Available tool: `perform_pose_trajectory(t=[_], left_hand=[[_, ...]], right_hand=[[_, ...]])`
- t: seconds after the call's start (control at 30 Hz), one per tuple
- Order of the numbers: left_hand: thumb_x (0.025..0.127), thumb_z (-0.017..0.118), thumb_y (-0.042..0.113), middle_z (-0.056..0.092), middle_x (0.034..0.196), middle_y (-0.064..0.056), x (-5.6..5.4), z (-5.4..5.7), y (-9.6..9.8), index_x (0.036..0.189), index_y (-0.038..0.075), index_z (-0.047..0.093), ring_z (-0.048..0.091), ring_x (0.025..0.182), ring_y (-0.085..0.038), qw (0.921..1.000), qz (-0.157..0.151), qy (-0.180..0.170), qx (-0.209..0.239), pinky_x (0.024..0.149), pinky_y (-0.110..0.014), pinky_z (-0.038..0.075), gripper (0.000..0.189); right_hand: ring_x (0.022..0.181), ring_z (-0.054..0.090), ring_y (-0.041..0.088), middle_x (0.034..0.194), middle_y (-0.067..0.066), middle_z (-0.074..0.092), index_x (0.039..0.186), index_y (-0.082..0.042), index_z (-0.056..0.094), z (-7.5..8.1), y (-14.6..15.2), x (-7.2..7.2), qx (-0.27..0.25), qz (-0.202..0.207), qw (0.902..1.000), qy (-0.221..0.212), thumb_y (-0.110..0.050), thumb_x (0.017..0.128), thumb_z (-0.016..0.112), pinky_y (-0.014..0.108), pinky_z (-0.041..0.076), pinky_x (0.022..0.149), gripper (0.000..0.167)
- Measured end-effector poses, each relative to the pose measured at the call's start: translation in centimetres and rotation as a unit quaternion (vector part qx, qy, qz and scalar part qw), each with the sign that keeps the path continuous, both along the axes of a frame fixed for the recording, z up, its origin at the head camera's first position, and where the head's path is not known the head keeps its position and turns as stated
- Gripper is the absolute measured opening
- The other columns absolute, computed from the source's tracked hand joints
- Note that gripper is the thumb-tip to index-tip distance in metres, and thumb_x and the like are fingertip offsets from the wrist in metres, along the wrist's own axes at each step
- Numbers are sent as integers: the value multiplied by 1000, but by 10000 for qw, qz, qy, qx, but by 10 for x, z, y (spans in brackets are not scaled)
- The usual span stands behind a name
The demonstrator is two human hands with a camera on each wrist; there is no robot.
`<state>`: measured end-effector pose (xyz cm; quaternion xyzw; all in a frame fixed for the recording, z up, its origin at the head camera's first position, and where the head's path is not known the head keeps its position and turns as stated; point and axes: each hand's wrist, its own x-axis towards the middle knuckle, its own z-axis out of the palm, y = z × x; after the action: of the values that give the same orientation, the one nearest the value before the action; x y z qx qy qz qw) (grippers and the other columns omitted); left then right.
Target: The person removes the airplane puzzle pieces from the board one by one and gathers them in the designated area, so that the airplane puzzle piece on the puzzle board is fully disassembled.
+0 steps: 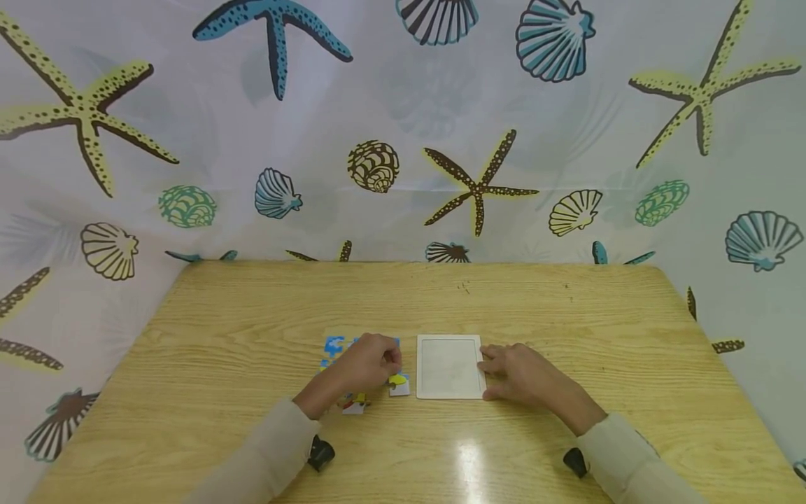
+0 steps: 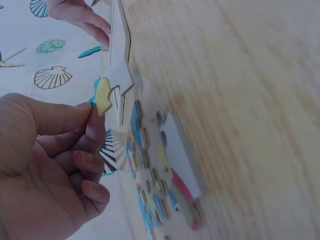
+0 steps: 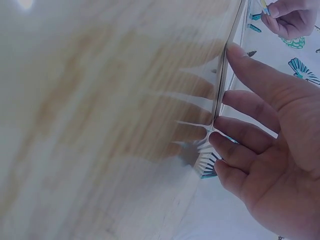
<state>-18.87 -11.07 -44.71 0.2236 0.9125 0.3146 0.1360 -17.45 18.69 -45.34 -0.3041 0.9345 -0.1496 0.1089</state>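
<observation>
My left hand pinches a jigsaw puzzle piece between thumb and forefinger. That piece is white with a yellow and blue part; in the left wrist view the piece is held up off the table. Just right of it lies a square white puzzle frame with a bare recess. My right hand touches the frame's right edge with thumb and fingertips, its fingers extended in the right wrist view. Several loose pieces with blue, yellow and red printing lie under and beside the left hand, partly hidden by it.
A wooden table carries everything. Behind and at both sides hangs a white cloth printed with starfish and shells. Dark straps or camera mounts sit at both wrists.
</observation>
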Motion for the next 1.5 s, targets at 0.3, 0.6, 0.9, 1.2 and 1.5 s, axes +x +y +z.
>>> perform_pose_trajectory(t=[0.3, 0.6, 0.9, 1.2, 1.5], left_hand=[[89, 58, 3, 62, 77, 2, 0, 1, -7, 79, 7, 64, 52, 67, -11, 9999, -156, -45, -21, 63, -26, 45, 12], [86, 58, 0, 61, 75, 1, 1, 1, -16, 77, 7, 67, 50, 67, -12, 9995, -263, -182, -84, 63, -26, 44, 14], [87, 60, 2, 60, 71, 4, 5, -3, -20, 76, 8, 67, 51, 66, -10, 9989, -371, -249, -150, 63, -26, 45, 15], [87, 65, 4, 63, 73, 3, 8, -4, -21, 76, 9, 68, 55, 64, -9, 9988, -276, -404, -101, 61, -24, 47, 12], [86, 67, 6, 64, 72, 3, 9, -6, -24, 75, 9, 68, 56, 64, -8, 9991, -213, -354, -119, 57, -22, 46, 11]], right_hand=[[125, 50, 39, 140, 17, 49, 123, -5, 63, 2, -1, 1, -17, -17, 10000, -43, -33, 80, 73, 55, 39, 102, 52], [126, 49, 39, 140, 17, 49, 123, -6, 63, 1, -1, 0, 3, -40, 10000, -26, -33, 80, 73, 55, 39, 102, 52], [125, 50, 39, 140, 18, 49, 124, -5, 62, 2, 0, 0, -2, 35, 10000, -14, -34, 81, 72, 55, 39, 101, 52], [125, 50, 37, 141, 17, 48, 124, -6, 62, 1, 0, 0, 50, -23, 10000, -61, -34, 81, 72, 53, 39, 102, 53], [124, 51, 38, 140, 17, 49, 124, -6, 63, 1, -1, 0, 79, 8, 10000, -9, -35, 81, 72, 53, 39, 102, 53]])
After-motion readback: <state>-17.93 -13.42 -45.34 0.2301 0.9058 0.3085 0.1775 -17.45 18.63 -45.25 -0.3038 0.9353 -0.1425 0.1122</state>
